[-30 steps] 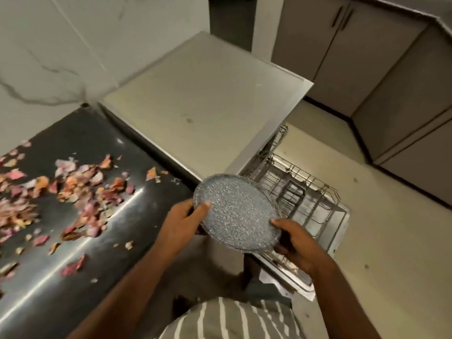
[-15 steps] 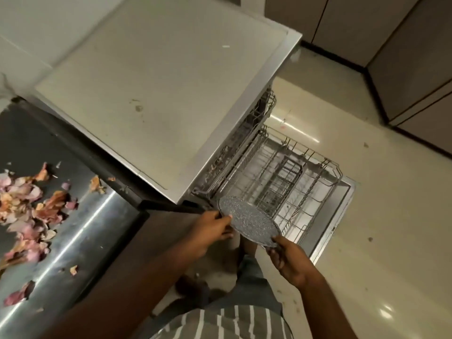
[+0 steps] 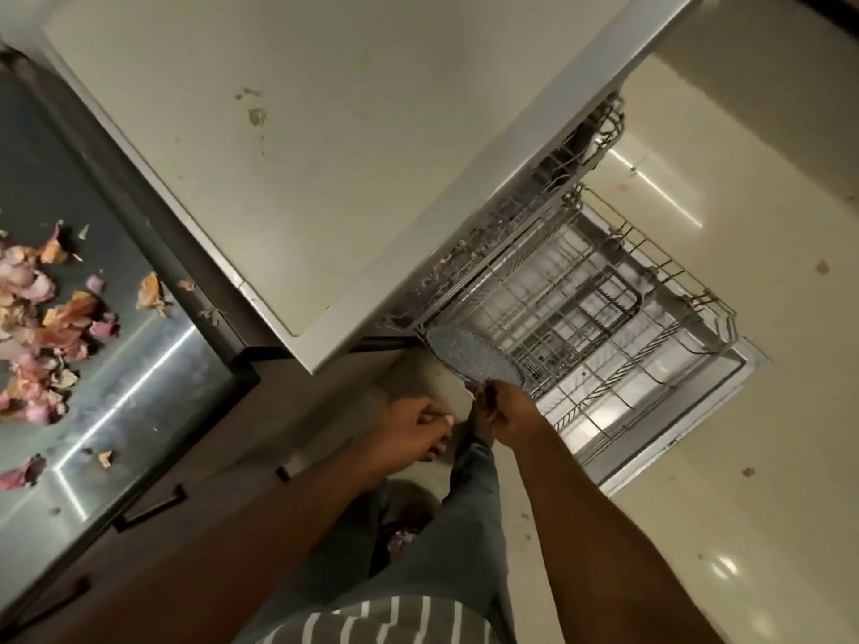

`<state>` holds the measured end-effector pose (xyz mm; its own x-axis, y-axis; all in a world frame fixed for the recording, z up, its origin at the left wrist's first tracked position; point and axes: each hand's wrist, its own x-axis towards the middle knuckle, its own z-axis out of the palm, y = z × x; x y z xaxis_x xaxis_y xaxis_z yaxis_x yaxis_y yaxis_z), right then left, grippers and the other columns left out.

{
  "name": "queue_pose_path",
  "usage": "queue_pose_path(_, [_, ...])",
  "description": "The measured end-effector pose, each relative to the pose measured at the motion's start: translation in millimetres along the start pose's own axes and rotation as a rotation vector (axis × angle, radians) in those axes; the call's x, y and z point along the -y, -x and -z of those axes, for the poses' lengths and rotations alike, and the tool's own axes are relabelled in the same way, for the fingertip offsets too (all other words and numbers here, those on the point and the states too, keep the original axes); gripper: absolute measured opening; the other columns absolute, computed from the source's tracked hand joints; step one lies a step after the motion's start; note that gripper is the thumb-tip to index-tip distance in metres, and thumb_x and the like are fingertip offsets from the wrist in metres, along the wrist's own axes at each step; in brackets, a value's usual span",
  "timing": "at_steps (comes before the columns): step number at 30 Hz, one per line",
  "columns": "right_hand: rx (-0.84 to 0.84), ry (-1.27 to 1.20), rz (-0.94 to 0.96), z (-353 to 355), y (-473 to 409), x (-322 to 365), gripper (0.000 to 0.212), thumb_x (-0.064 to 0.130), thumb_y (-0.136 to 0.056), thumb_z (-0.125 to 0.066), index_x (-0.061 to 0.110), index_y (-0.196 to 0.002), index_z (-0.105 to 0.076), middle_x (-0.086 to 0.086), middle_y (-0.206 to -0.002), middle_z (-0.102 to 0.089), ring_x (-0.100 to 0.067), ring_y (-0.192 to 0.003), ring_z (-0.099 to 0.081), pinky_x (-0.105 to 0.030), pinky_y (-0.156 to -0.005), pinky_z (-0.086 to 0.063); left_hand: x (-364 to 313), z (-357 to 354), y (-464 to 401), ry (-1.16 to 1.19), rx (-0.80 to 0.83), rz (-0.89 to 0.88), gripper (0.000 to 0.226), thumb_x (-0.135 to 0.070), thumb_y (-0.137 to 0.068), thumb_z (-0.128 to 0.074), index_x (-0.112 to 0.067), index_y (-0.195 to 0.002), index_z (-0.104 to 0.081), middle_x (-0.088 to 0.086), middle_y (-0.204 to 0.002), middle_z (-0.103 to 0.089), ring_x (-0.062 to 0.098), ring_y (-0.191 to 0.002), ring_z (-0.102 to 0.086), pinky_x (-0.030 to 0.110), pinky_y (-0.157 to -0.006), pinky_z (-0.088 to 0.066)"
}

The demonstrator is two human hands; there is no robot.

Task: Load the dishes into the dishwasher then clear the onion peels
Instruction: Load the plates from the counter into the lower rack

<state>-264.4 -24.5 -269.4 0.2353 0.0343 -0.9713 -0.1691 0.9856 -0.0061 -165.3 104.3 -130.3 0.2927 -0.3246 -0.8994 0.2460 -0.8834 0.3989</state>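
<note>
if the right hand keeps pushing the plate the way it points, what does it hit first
Likely the near corner of the lower rack; the right hand holds the plate at that edge, though depth is unclear.

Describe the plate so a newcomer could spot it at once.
Find the open dishwasher right of the steel counter, with its wire lower rack pulled out over the floor. At the rack's near left corner, the right hand grips the plate by its near edge. It is the only dish in view: round, grey and speckled, tilted on edge against bare wire.
</note>
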Motion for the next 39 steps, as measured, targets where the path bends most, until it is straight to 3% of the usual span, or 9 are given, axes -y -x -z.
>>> queue_pose_path(3, [0.003,0.045,0.004,-21.6,-16.0,9.4,0.043,0.011,-0.113,-0.041,-0.009,-0.151,-0.043,-0.025,-0.154,-0.05,-0.035,-0.137,-0.057,-0.041,-0.12,-0.041,7.6,9.5,-2.3,-0.004,-0.001,0.022,0.012,-0.023,-0.105,-0.063,-0.02,-0.115,-0.069,0.005,-0.105,-0.077,0.014,-0.087,-0.073,0.023,-0.075,-0.059])
queue_pose_path(6, [-0.016,0.043,-0.013,-35.4,-28.1,10.7,0.032,0.009,-0.112,-0.038,-0.001,-0.139,-0.052,-0.023,-0.16,-0.044,-0.036,-0.147,-0.046,-0.046,-0.121,-0.04,14.6,18.8,-6.4,-0.013,-0.033,0.051,0.011,-0.027,-0.104,-0.065,-0.027,-0.112,-0.071,0.0,-0.103,-0.078,0.012,-0.088,-0.075,0.026,-0.077,-0.06])
queue_pose_path(9, [-0.071,-0.051,-0.027,-47.8,-38.4,4.0,0.025,0.004,-0.113,-0.034,-0.003,-0.112,-0.058,-0.025,-0.135,-0.061,-0.035,-0.124,-0.063,-0.036,-0.113,-0.048,22.0,27.8,-6.3,0.014,-0.071,0.056,0.009,-0.026,-0.102,-0.066,-0.03,-0.105,-0.073,-0.001,-0.099,-0.079,0.014,-0.087,-0.077,0.037,-0.087,-0.064])
queue_pose_path(12, [-0.058,-0.105,-0.086,-58.2,-37.2,-7.6,0.028,0.001,-0.112,-0.037,-0.003,-0.098,-0.061,-0.015,-0.095,-0.062,-0.022,-0.082,-0.062,-0.024,-0.061,-0.062,26.4,32.6,-2.5,0.019,-0.073,0.06,0.008,-0.03,-0.101,-0.067,-0.035,-0.103,-0.074,-0.005,-0.097,-0.079,0.013,-0.087,-0.078,0.042,-0.091,-0.064])
queue_pose_path(21, [-0.146,-0.023,-0.089,-36.2,-36.5,-18.3,0.025,0.001,-0.111,-0.037,0.001,-0.094,-0.055,-0.008,-0.088,-0.054,-0.018,-0.074,-0.055,-0.02,-0.051,-0.056,24.3,27.4,4.4,-0.062,-0.07,0.013,0.013,-0.031,-0.102,-0.065,-0.03,-0.112,-0.073,-0.005,-0.101,-0.078,0.008,-0.087,-0.077,0.042,-0.093,-0.062])
queue_pose_path(27, [-0.268,-0.008,-0.073,-14.6,-63.1,-20.7,0.039,0.009,-0.108,-0.051,0.003,-0.146,-0.051,-0.01,-0.1,-0.056,-0.024,-0.086,-0.059,-0.037,-0.098,-0.05,53.3,16.8,9.6,-0.093,-0.042,0.081,0.016,-0.029,-0.103,-0.065,-0.026,-0.115,-0.074,-0.006,-0.102,-0.078,0.009,-0.093,-0.076,0.04,-0.096,-0.061])
queue_pose_path(30, [-0.253,-0.003,-0.057,-11.6,-75.5,-22.7,0.037,0.009,-0.108,-0.051,0.004,-0.144,-0.052,-0.013,-0.123,-0.055,-0.031,-0.108,-0.058,-0.037,-0.095,-0.05,68.8,14.2,6.0,-0.154,-0.01,0.106,0.02,-0.028,-0.103,-0.064,-0.024,-0.12,-0.073,-0.009,-0.104,-0.077,0.006,-0.093,-0.075,0.037,-0.098,-0.059])
queue_pose_path(34, [-0.2,-0.065,-0.104,-2.2,-104.6,-30.0,0.012,0.011,-0.108,-0.05,0.008,-0.108,-0.062,-0.009,-0.098,-0.06,-0.022,-0.081,-0.06,-0.031,-0.065,-0.053,79.2,10.9,-10.9,-0.2,-0.001,0.119,0.023,-0.025,-0.105,-0.062,-0.019,-0.125,-0.072,-0.002,-0.11,-0.076,0.011,-0.099,-0.073,0.032,-0.098,-0.058])
queue_pose_path(39, [-0.125,-0.112,-0.047,9.5,-132.0,-31.6,0.019,0.019,-0.112,-0.047,0.017,-0.129,-0.054,-0.005,-0.108,-0.065,-0.019,-0.082,-0.064,-0.024,-0.052,-0.056,86.9,10.2,-33.1,-0.177,-0.013,0.113,0.022,-0.015,-0.106,-0.059,-0.014,-0.123,-0.072,-0.001,-0.102,-0.076,-0.003,-0.079,-0.071,0.005,-0.07,-0.05])
